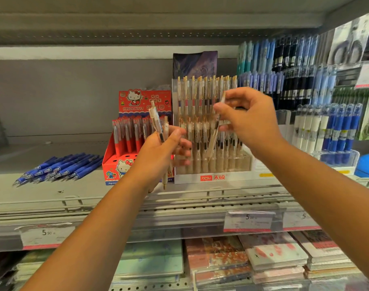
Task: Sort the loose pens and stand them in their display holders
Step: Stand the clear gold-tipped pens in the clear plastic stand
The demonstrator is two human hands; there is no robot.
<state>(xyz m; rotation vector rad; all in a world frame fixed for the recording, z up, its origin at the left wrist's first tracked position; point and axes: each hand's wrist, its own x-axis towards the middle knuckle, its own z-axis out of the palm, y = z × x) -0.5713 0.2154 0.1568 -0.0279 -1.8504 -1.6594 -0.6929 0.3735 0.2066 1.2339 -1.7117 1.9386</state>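
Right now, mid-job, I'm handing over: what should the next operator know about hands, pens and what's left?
Left hand: grips a few beige pens.
Right hand: pinches one pen, tilted, in front of the clear holder.
Done: clear holder looks nearly full; red box holds red pens.
Left: stand the pinched pen, then the left hand's pens. Blue pens lie loose on the shelf, left of the red box; sort those next.
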